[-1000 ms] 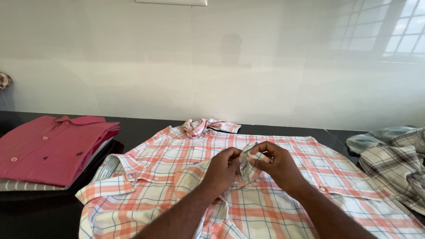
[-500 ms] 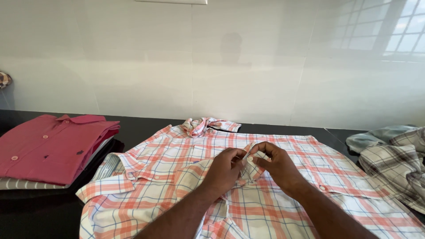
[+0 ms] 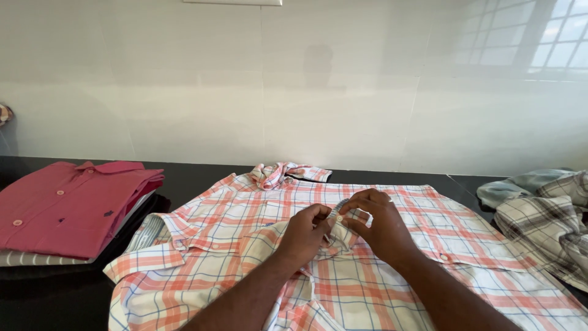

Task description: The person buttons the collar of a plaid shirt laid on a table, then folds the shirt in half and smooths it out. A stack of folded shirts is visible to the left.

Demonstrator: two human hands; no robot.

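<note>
The plaid shirt [image 3: 392,270], in orange, white and blue, lies spread front-up on the black counter [image 3: 202,178], collar toward the wall. At the middle of its front, the left hand [image 3: 306,233] and the right hand [image 3: 380,224] meet over the placket: both sets of fingers are closed in a pinch on the fabric, with a small pale button [image 3: 339,217] showing between the fingertips. Risk, as a judgement: the cloth is bunched under the left hand, so the button may slip out of the pinch or be matched to the wrong hole, leaving the front skewed; a hard pull may also drag the shirt across the counter. To the left of the plaid shirt, well apart, sits a folded red shirt [image 3: 67,205] on top of a striped folded garment [image 3: 37,257]. To its right, near the sleeve, lies a loose heap of grey checked clothes [image 3: 545,214]. Nothing lies over the placket except the hands themselves.
</note>
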